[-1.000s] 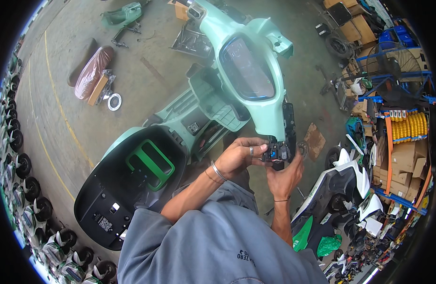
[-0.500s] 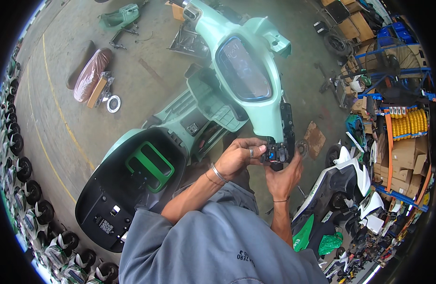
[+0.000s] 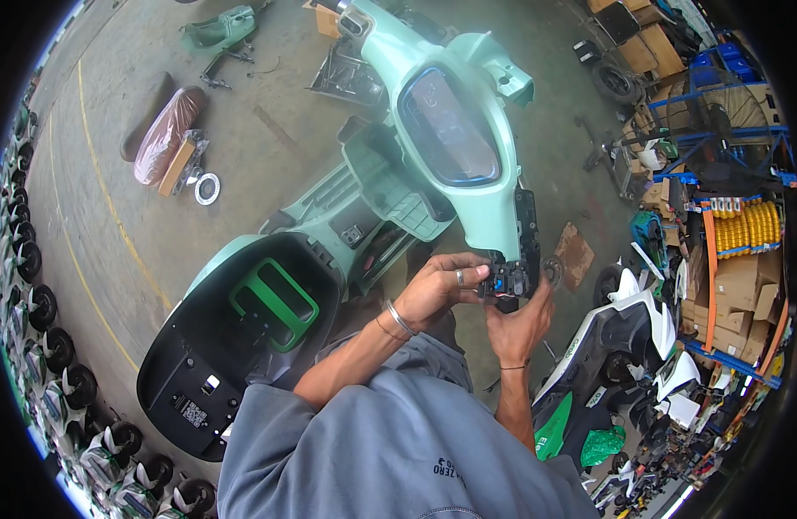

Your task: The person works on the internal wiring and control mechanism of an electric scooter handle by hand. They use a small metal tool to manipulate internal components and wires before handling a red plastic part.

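A mint-green scooter (image 3: 482, 229) stands before me, its oval display (image 3: 450, 130) set in the handlebar cover. At the near end of the handlebar is a black switch housing (image 3: 507, 278) with a small blue part in it. My left hand (image 3: 439, 287), ringed and with a bangle at the wrist, pinches the housing's left side between thumb and fingers. Around its right and lower side closes my right hand (image 3: 521, 324); some of those fingers are hidden behind it. A black bracket (image 3: 525, 216) runs along the handlebar just beyond the hands.
The scooter's open seat bucket (image 3: 182, 372) with a green frame (image 3: 275, 304) lies to my left. On the floor are a wrapped seat (image 3: 171, 134), a metal ring (image 3: 207, 189) and a cardboard piece (image 3: 575, 256). A white scooter (image 3: 614, 329), shelving and a fan (image 3: 714, 117) line the right.
Both hands keep their grip on the switch housing. Beyond a very slight shift of the handlebar end and housing, little differs.
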Available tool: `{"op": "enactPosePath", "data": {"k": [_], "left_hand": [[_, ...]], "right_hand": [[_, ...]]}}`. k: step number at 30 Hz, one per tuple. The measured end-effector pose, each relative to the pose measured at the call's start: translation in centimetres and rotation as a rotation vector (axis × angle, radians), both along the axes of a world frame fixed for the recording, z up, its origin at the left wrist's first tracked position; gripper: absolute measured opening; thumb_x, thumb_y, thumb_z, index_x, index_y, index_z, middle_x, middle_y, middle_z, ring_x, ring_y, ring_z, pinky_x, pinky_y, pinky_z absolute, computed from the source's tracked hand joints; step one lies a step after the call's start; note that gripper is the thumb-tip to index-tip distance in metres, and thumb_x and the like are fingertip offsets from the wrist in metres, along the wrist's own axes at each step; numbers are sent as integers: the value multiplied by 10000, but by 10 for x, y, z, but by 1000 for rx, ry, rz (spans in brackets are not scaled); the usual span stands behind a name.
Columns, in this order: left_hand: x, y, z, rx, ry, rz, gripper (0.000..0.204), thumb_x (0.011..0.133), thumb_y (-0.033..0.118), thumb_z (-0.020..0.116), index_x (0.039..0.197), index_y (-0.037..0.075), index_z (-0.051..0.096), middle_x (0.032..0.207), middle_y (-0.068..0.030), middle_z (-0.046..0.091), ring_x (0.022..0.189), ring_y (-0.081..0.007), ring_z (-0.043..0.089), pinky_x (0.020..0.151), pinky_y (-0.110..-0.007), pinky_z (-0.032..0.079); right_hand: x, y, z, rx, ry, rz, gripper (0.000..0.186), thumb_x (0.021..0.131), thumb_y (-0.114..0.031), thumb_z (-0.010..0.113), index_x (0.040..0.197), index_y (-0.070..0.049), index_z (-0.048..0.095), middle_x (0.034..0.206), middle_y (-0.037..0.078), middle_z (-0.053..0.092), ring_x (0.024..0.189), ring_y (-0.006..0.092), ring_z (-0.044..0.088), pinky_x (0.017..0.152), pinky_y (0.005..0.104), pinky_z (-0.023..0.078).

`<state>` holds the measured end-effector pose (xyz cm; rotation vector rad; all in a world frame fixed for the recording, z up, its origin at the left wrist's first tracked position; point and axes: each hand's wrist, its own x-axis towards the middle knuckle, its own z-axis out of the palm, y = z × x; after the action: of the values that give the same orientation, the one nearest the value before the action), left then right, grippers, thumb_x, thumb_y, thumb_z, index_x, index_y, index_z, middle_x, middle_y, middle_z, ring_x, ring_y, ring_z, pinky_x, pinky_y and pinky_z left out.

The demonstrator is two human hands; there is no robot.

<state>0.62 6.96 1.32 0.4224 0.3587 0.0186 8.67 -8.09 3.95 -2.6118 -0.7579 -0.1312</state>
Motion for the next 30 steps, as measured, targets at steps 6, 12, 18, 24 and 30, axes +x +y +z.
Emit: {"op": "enactPosePath", "data": {"k": [6, 12, 18, 24, 30], "left_hand": [[0, 0, -3, 22, 5, 6, 284, 948, 199, 636, 1130, -19, 657, 1044, -84, 682, 949, -149, 637, 831, -312, 510], [0, -1, -2, 54, 1, 21, 256, 950, 174, 632, 1120, -16, 663, 1014, -87, 692, 916, -163, 658, 833, -325, 524], [-2, 5, 0, 36, -18, -31, 289, 950, 204, 633, 1129, -21, 655, 1022, -83, 687, 941, -152, 648, 831, -313, 520], [-1, 3, -2, 109, -6, -18, 287, 941, 207, 644, 1132, -7, 647, 1071, -80, 673, 959, -157, 631, 864, -332, 503], [-1, 3, -6, 133, -23, -22, 296, 944, 221, 645, 1134, -5, 652, 1058, -74, 678, 965, -156, 631, 870, -336, 504]], "right_hand": [[-1, 1, 1, -4, 8, -4, 857, 582, -183, 850, 1308, 15, 442, 1125, 205, 570, 1063, 415, 558, 940, 513, 410], [0, 1, 1, -7, 19, -11, 851, 584, -173, 849, 1309, 10, 442, 1136, 208, 565, 1081, 422, 552, 950, 517, 410], [0, -1, -1, -3, 24, -6, 859, 577, -164, 853, 1311, 6, 439, 1154, 204, 564, 1102, 422, 547, 961, 520, 407], [-1, 0, 0, -13, 8, 9, 900, 564, -175, 870, 1320, 26, 425, 1193, 218, 555, 1132, 428, 533, 972, 518, 398], [-1, -1, -3, -8, 28, -2, 924, 562, -182, 880, 1331, 32, 415, 1230, 232, 546, 1152, 437, 521, 983, 513, 387]]}}
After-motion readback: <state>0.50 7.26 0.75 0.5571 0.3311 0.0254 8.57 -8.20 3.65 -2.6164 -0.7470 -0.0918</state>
